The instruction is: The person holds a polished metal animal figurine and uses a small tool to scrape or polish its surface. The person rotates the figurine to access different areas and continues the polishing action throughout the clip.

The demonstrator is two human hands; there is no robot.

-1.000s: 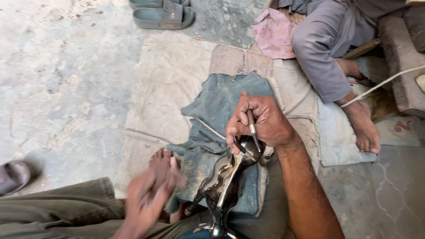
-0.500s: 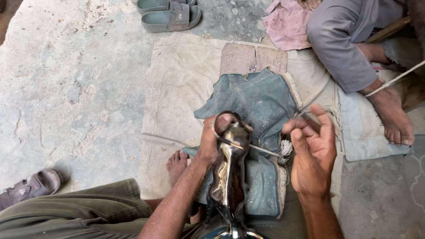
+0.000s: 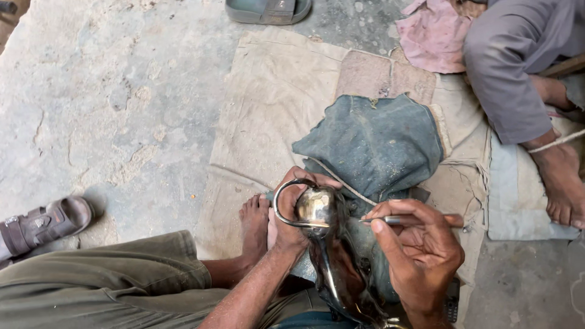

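Observation:
A shiny metal vessel (image 3: 315,207) with a thin curved handle loop rests on a dark stand between my legs. My left hand (image 3: 291,210) grips the vessel from the left, fingers curled around its rounded body. My right hand (image 3: 420,247) pinches a slim metal hand tool (image 3: 399,220), its tip pointing left at the vessel's side. My bare foot (image 3: 255,222) lies just left of the vessel on a beige cloth.
A blue-grey cloth (image 3: 375,143) lies on beige sacking (image 3: 274,97) over the concrete floor. Another person sits at the upper right, leg (image 3: 506,73) and bare foot (image 3: 563,183) on the sacking. A sandal (image 3: 268,9) lies at the top, another sandal (image 3: 46,222) at the left.
My left hand came from the lower left onto the vessel. My right hand, which gripped the piece with the tool, swung out to the right and now points the tool at it.

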